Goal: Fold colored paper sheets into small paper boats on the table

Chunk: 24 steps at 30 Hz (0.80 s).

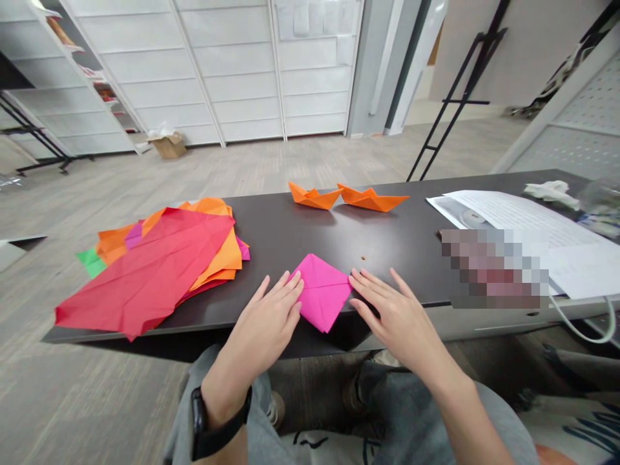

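Note:
A folded pink paper (322, 290), diamond-shaped, lies at the near edge of the dark table (397, 239). My left hand (268, 320) rests flat with its fingertips pressing the paper's left corner. My right hand (394, 310) lies flat too, fingers stretched out and touching the paper's right corner. Neither hand grips the paper. A black watch sits on my left wrist.
A pile of red, orange, pink and green paper sheets (159, 261) covers the table's left end. Two orange paper boats (346, 197) stand at the far edge. White printed sheets (523, 223) and a crumpled tissue (552, 190) lie at the right. A cardboard box (168, 145) sits on the floor.

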Tool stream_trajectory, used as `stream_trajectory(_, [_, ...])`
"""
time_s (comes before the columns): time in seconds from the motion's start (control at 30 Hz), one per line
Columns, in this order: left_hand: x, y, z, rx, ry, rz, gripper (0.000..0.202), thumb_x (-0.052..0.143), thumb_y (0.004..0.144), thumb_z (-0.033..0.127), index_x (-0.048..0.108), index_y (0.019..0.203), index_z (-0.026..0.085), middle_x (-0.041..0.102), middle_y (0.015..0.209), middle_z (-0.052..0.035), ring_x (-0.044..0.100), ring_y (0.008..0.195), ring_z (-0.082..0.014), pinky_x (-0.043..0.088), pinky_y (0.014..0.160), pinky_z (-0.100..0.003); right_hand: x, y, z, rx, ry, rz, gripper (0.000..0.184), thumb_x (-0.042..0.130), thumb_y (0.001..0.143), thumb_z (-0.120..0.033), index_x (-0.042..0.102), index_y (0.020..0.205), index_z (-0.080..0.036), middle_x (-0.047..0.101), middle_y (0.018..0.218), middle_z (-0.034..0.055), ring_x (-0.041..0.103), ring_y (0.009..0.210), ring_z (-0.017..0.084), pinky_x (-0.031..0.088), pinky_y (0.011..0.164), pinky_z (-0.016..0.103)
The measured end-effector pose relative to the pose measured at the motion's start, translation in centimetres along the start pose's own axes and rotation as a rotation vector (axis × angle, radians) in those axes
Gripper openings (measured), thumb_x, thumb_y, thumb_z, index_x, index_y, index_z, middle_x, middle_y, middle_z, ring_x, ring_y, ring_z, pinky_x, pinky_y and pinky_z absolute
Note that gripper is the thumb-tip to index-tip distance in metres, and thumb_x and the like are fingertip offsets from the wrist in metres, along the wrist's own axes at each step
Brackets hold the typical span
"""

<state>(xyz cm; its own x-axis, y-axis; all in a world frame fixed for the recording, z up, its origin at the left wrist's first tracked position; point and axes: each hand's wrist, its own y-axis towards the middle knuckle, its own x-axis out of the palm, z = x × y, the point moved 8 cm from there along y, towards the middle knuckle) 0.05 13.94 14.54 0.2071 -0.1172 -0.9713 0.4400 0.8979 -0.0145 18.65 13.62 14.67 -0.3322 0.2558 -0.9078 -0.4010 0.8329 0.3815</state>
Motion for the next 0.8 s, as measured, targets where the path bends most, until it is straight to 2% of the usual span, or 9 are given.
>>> stream_trajectory(0.13, [-0.1,-0.6,-1.7,-0.053,0.000,-0.022,0.048,0.031,0.101,0.023,0.049,0.145,0.017,0.040,0.157,-0.0066,0.030,0.150,-0.0280,0.026,0.121,-0.056,-0.3,0.2,-0.3,0.021,0.017,0.015,0.036,0.046,0.102,-0.032,0.062,0.132,-0.020,0.062,0.140,0.0082,0.057,0.131,0.025,0.031,0.118,0.057])
stream_trajectory(0.23, [-0.6,-1.0,-2.4,-0.064,-0.039,0.038,0.044,0.036,0.100,0.024,0.056,0.139,0.018,0.047,0.153,-0.0087,0.035,0.147,-0.0293,0.028,0.119,-0.057,-0.6,0.3,-0.4,0.040,0.042,0.049,0.033,0.049,0.101,-0.033,0.065,0.128,-0.021,0.064,0.138,0.0092,0.059,0.128,0.026,0.032,0.117,0.058])
stream_trajectory(0.33, [-1.5,-0.9,-2.5,-0.092,-0.123,0.165,0.030,0.044,0.098,0.027,0.069,0.111,0.018,0.061,0.141,-0.0117,0.051,0.136,-0.0297,0.033,0.116,-0.057,-0.6,0.3,-0.5,0.056,0.076,0.084,0.032,0.050,0.100,-0.035,0.069,0.121,-0.021,0.067,0.133,0.0112,0.061,0.125,0.028,0.034,0.116,0.060])
stream_trajectory(0.4, [-1.9,-0.5,-2.4,-0.140,-0.202,0.266,0.021,0.049,0.096,0.027,0.068,0.092,0.018,0.069,0.128,-0.0137,0.061,0.123,-0.0300,0.041,0.110,-0.055,-0.5,0.2,-0.6,0.078,0.098,0.111,0.031,0.050,0.100,-0.037,0.071,0.116,-0.021,0.069,0.129,0.0120,0.062,0.123,0.028,0.035,0.115,0.060])
stream_trajectory(0.43, [-2.0,-0.3,-2.4,-0.169,-0.245,0.310,0.016,0.052,0.094,0.025,0.066,0.090,0.018,0.071,0.122,-0.0140,0.064,0.117,-0.0301,0.046,0.105,-0.054,-0.5,0.3,-0.7,0.090,0.107,0.124,0.030,0.050,0.100,-0.037,0.071,0.115,-0.021,0.069,0.128,0.0124,0.062,0.123,0.028,0.035,0.115,0.061])
stream_trajectory(0.5, [-2.0,0.1,-2.4,-0.216,-0.338,0.387,0.010,0.057,0.090,0.021,0.062,0.098,0.020,0.071,0.114,-0.0121,0.067,0.107,-0.0295,0.051,0.096,-0.051,-0.4,0.3,-1.1,0.103,0.124,0.144,0.031,0.052,0.099,-0.038,0.069,0.116,-0.020,0.067,0.129,0.0137,0.062,0.123,0.029,0.034,0.115,0.061])
stream_trajectory(0.63, [-1.4,0.6,-3.0,-0.267,-0.587,0.496,0.031,0.064,0.081,0.011,0.057,0.109,0.022,0.068,0.110,-0.0073,0.067,0.104,-0.0245,0.052,0.095,-0.045,-0.1,0.3,-1.6,0.122,0.165,0.151,0.035,0.055,0.097,-0.042,0.065,0.120,-0.018,0.064,0.133,0.0165,0.058,0.128,0.031,0.031,0.117,0.062])
stream_trajectory(0.7, [-0.9,0.6,-3.6,-0.296,-0.746,0.514,0.038,0.066,0.077,0.011,0.055,0.112,0.021,0.065,0.105,-0.0054,0.068,0.095,-0.0206,0.055,0.089,-0.039,0.1,0.2,-1.5,0.131,0.211,0.142,0.036,0.055,0.096,-0.043,0.063,0.121,-0.018,0.063,0.134,0.0158,0.056,0.129,0.030,0.027,0.119,0.062])
stream_trajectory(0.8, [-0.5,0.9,-3.9,-0.280,-1.027,0.522,0.041,0.068,0.076,0.016,0.054,0.115,0.020,0.065,0.098,-0.0036,0.069,0.089,-0.0176,0.057,0.081,-0.032,0.0,-0.2,-0.7,0.187,0.389,0.183,0.051,0.057,0.095,-0.044,0.047,0.139,-0.020,0.057,0.142,0.0165,0.052,0.135,0.030,0.026,0.119,0.063])
